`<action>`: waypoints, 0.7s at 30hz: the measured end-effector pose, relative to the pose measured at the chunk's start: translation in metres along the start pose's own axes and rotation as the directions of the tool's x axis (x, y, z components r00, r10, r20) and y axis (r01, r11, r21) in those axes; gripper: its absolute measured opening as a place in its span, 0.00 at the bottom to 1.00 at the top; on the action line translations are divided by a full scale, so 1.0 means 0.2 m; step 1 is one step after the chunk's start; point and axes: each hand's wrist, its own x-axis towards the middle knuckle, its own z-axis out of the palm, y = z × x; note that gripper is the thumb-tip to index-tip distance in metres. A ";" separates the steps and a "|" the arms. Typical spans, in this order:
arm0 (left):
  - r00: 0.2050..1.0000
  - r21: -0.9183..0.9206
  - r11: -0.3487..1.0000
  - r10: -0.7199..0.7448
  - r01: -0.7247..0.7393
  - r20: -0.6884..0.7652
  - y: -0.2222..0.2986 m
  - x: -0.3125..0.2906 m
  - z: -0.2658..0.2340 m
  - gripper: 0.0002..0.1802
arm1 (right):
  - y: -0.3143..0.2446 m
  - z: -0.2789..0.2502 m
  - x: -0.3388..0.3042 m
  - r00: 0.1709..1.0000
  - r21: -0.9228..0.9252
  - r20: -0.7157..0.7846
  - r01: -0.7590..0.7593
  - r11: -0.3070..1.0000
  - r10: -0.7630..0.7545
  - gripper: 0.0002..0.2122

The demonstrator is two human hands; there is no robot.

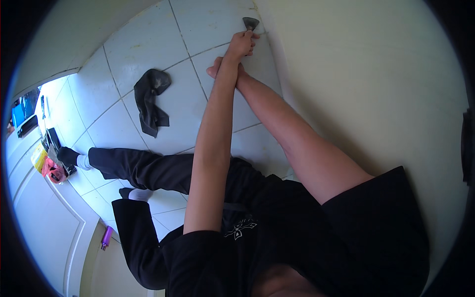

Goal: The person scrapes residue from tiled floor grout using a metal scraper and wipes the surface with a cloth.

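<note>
My left hand is wrapped round the handle of a scraper with a dark, flared blade. The blade lies at the far end of the white tiled floor, close to the foot of the wall. My left forearm crosses over my right one. Behind it, low by the tiles, my right hand shows partly, its visible fingers curled in. Whether anything is inside them is hidden. To the left of both hands a crumpled dark grey cloth lies on the tiles.
A pale wall rises close on my right. My legs in dark trousers stretch left across the floor. Beyond my foot lie a pink plastic bag and packaging beside a white panelled door. A purple bottle stands nearer.
</note>
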 end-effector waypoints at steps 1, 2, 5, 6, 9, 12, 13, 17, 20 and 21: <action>0.999 -0.030 0.999 -0.033 0.034 0.016 0.01 -0.01 0.00 0.23 | 0.01 0.00 -0.01 0.998 0.095 0.003 -0.063 0.993 0.063 0.15; 0.998 -0.059 0.996 -0.066 0.067 0.021 0.01 -0.02 -0.03 0.22 | -0.03 -0.01 -0.01 0.998 0.103 0.012 -0.060 0.993 0.059 0.15; 0.995 -0.117 0.989 -0.092 0.096 0.039 0.03 -0.03 -0.08 0.21 | -0.10 -0.08 -0.02 0.982 0.274 0.137 -0.162 0.948 0.128 0.13; 0.995 -0.117 0.988 -0.095 0.099 0.041 0.03 -0.02 -0.07 0.21 | -0.10 -0.09 -0.02 0.983 0.251 0.122 -0.164 0.954 0.137 0.12; 0.994 -0.153 0.983 -0.095 0.103 0.057 0.02 -0.01 -0.06 0.19 | -0.08 -0.09 -0.03 0.989 0.213 0.092 -0.135 0.968 0.118 0.12; 0.993 -0.251 0.963 -0.075 0.094 0.086 0.01 0.00 0.00 0.20 | 0.00 -0.04 -0.01 0.998 0.076 0.045 -0.050 0.996 0.047 0.12; 0.997 -0.192 0.981 -0.026 0.041 0.078 0.00 0.00 0.04 0.20 | 0.05 -0.01 -0.01 1.000 -0.047 0.021 0.001 0.999 0.000 0.12; 0.997 -0.080 0.996 -0.039 0.044 0.063 0.00 -0.05 -0.06 0.23 | -0.08 -0.04 -0.01 0.987 0.338 0.055 -0.159 0.927 0.149 0.11; 0.979 0.001 0.987 -0.162 0.163 0.122 0.00 -0.02 -0.05 0.23 | -0.04 -0.04 -0.03 0.987 0.273 0.041 -0.163 0.948 0.158 0.11; 0.979 0.003 0.987 -0.162 0.163 0.124 -0.01 -0.01 -0.04 0.23 | -0.04 -0.03 -0.04 0.992 0.317 -0.017 -0.112 0.942 0.124 0.12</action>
